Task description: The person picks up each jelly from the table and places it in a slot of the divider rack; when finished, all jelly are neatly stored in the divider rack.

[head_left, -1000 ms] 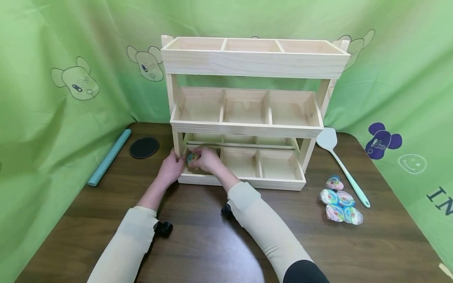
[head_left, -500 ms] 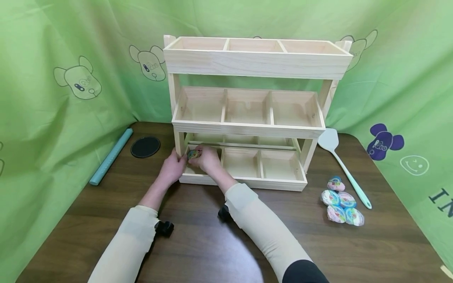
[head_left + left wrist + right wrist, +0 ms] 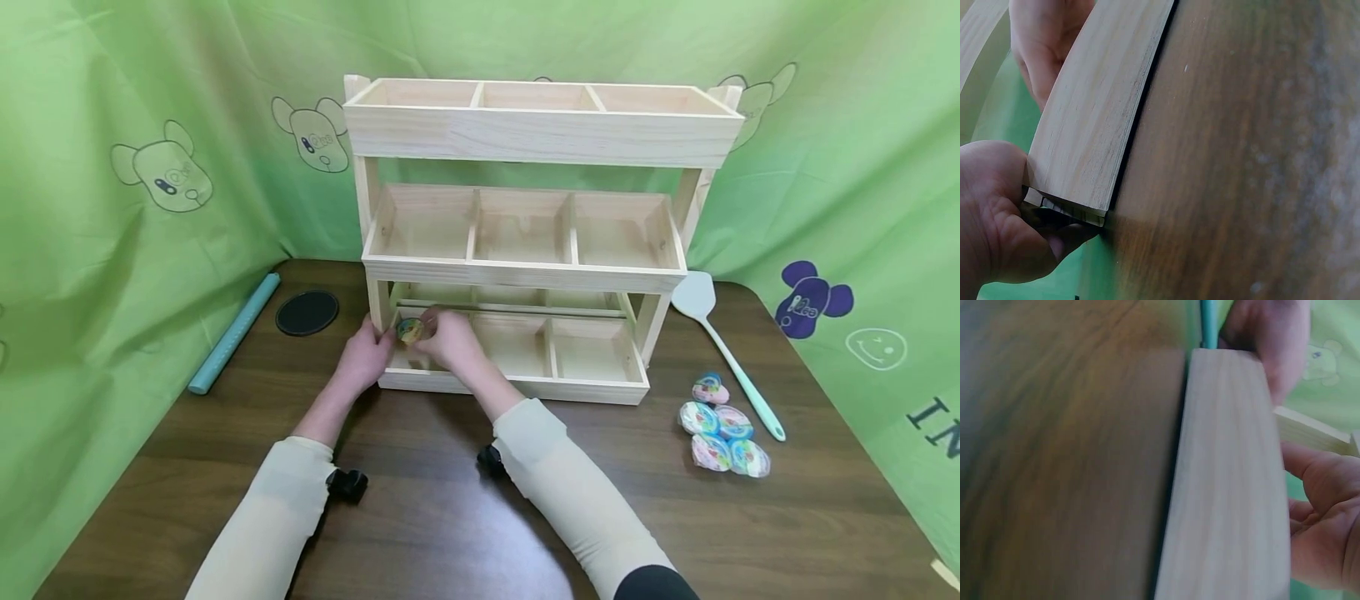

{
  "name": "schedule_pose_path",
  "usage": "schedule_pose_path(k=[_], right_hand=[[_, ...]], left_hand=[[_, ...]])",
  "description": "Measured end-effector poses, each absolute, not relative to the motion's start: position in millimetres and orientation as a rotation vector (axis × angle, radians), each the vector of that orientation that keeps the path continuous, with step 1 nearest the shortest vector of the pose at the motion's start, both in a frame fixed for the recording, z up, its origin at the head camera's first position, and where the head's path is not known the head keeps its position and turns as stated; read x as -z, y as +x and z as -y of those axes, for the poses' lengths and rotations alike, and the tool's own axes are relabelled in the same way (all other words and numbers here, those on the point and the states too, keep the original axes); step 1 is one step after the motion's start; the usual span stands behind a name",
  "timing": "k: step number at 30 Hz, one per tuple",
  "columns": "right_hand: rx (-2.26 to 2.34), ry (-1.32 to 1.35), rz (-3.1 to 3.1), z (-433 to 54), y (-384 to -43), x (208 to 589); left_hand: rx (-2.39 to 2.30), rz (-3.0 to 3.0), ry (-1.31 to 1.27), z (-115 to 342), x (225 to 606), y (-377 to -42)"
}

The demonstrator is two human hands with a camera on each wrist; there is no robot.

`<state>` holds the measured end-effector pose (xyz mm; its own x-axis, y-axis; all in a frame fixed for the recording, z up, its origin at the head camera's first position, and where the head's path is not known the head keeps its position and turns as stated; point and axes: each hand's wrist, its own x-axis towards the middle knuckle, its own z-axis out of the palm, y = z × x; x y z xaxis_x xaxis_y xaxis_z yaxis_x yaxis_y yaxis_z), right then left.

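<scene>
A three-tier wooden rack point(image 3: 543, 137) stands on the brown table, each tier split into compartments. My left hand point(image 3: 365, 357) grips the left end of the bottom tray point(image 3: 1088, 125), its fingers curled around the end in the left wrist view. Over that tray's left compartment, my right hand point(image 3: 452, 342) holds a small round wrapped packet point(image 3: 409, 331) with yellow and blue-green on it, thumb and fingers at its right side. In the right wrist view the tray's front board hides the packet and part of the right hand point(image 3: 1329, 512).
Several pink and blue wrapped packets point(image 3: 712, 451) lie in a cluster on the right. Beside them is a pale spatula point(image 3: 731, 354). To the left lie a light blue rod point(image 3: 234, 333) and a black round disc point(image 3: 307, 313). A green printed cloth point(image 3: 187, 75) hangs behind.
My right hand and forearm have shifted slightly to the right, and more of the packet shows at the fingertips. My left hand stays at the tray's end.
</scene>
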<state>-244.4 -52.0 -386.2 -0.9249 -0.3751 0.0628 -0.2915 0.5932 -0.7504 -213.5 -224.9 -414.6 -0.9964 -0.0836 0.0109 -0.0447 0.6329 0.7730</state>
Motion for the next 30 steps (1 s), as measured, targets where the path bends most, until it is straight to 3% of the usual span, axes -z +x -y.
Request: schedule_pose_path(k=[8,30], right_hand=[[1.469,-0.750,-2.575,26.0,-238.0,376.5],[1.694,-0.795,-2.371,-57.3,-204.2,358.7]], left_hand=[[1.325,2.810,0.109,227.2,412.7,-213.4],[1.360,2.811,0.115,224.2,411.0,-211.9]])
